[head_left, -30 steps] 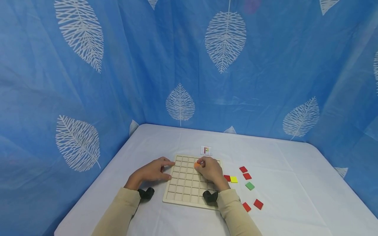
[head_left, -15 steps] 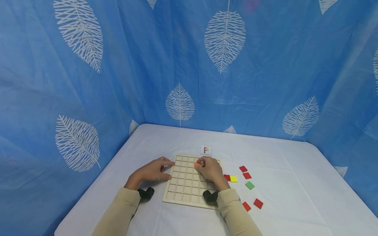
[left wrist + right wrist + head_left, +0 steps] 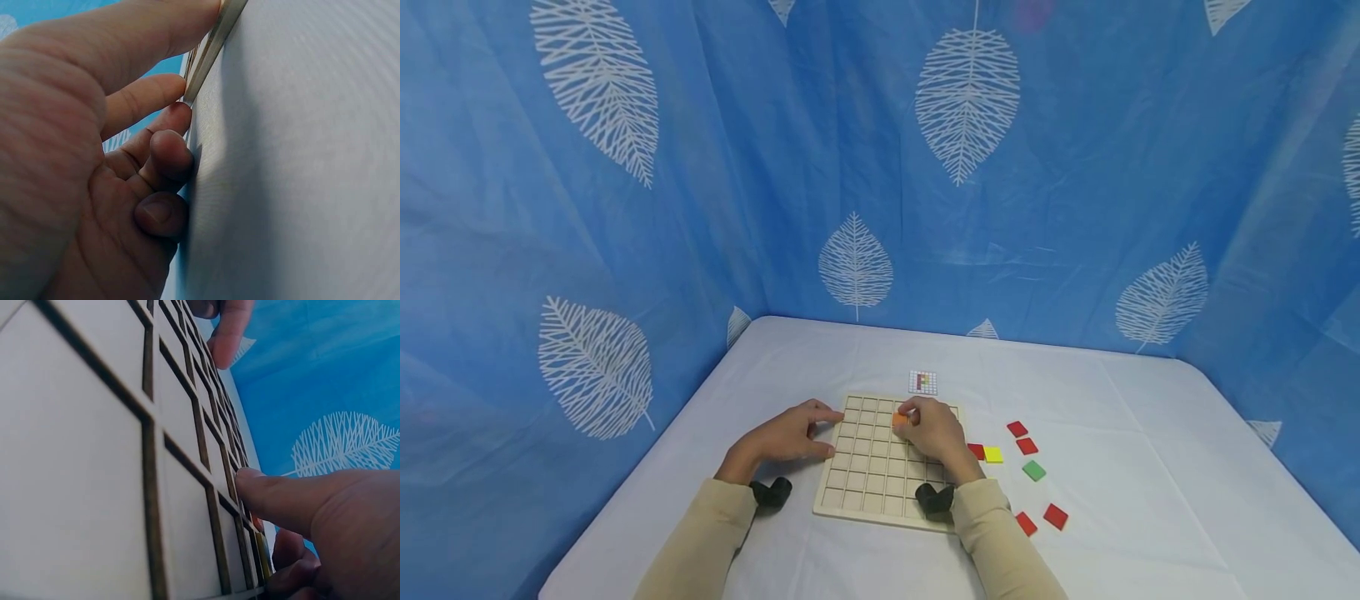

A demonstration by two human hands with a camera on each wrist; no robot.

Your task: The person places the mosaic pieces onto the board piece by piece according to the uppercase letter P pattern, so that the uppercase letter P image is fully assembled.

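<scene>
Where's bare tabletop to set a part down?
Free: table right of the rightmost red tile, out to the table's edge; also the strip between grid card and blue curtain. Crowded: just right of the board, where other red tiles, a green tile and a yellow tile lie; the right hand covers some cells.

Blue curtain (image 3: 1060, 208) with white leaf prints (image 3: 967, 108), hanging behind and along both sides of a white-covered table (image 3: 1150, 467); a faint pink patch (image 3: 1033, 12) shows high on the curtain.
</scene>
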